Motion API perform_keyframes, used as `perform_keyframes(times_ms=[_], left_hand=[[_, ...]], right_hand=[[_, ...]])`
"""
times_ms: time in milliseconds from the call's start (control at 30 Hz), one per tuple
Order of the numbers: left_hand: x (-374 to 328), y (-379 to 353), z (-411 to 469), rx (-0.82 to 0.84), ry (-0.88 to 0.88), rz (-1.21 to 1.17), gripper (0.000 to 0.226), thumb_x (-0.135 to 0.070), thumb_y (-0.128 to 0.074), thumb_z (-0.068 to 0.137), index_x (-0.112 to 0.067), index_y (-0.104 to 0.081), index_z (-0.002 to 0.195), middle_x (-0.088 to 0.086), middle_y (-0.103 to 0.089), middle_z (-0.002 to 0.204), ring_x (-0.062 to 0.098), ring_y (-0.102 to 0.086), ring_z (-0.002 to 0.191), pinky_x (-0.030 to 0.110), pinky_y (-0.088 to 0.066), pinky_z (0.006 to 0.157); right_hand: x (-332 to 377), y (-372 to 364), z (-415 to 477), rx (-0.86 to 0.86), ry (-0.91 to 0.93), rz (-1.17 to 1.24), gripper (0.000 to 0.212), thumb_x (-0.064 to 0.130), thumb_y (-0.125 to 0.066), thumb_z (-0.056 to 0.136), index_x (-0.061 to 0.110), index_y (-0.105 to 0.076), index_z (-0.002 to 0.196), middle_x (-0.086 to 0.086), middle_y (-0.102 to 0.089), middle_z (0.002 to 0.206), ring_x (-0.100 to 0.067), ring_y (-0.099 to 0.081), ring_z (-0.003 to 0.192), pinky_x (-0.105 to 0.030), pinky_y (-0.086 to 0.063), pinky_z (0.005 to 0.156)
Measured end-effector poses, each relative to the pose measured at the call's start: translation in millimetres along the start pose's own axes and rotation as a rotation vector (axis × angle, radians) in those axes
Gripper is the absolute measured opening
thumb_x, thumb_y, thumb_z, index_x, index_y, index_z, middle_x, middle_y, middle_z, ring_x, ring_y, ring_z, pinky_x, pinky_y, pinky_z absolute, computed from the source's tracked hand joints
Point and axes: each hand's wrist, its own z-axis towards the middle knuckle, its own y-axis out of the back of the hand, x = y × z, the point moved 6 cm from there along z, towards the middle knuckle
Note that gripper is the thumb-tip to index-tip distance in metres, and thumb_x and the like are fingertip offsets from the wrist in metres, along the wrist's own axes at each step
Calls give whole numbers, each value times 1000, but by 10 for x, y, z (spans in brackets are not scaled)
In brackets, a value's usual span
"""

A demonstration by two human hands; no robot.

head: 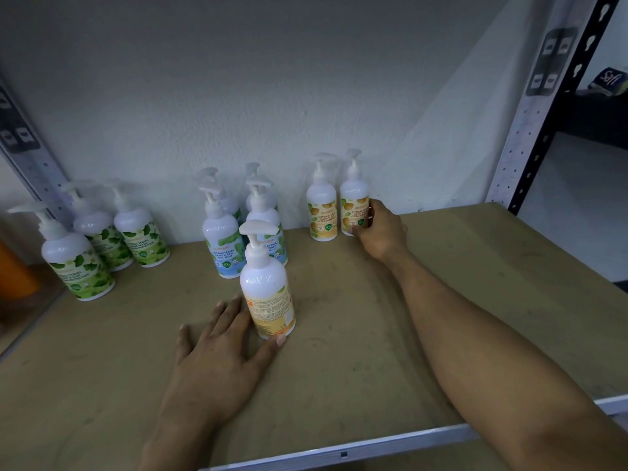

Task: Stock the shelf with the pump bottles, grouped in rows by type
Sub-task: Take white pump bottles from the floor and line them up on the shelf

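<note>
evidently the yellow row is being built at the back: the right grip [380, 232] is closed round the rear yellow bottle [354, 205], fingers curled against its label, while a second yellow bottle [323, 212] stands just beside it on the side away from the palm. both sit close to the wall, probably so the row starts deep and leaves room in front. the left grip [217, 355] lies spread on the shelf [424, 317], fingers straight, with the base of the loose yellow bottle [268, 294] between thumb and forefinger; it touches rather than pinches, seemingly just steadying the bottle upright. that bottle shows its back label and stands well apart from its pair. the blue mint bottles [222, 239] cluster just beyond the left grip's fingertips, and the green leaf bottles [102, 246] stand farther off past its outer edge. a sensible next move would be sliding the loose bottle toward the right grip, label turned out
</note>
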Motion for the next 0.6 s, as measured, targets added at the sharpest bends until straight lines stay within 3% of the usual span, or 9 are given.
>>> perform_keyframes(times_ms=[467,600], left_hand=[[-14,15,-9,13,-1,-10,102,-94,3,70,-44,-19,156,-23,-11,165,1,-1,152,53,-6,122],[-11,16,-10,28,-3,-17,104,-95,2,69,-43,-20,156,-22,-12,165,1,-1,153,55,-5,122]], right_hand=[[0,-16,-31,-1,26,-9,59,41,-71,84,24,-50,137,3,-65,131,-22,-63,117,-46,-45,102],[29,35,-146,-14,13,-5,57,36,-70,87,12,-49,134,-7,-63,130,-28,-60,117,-42,-45,98]])
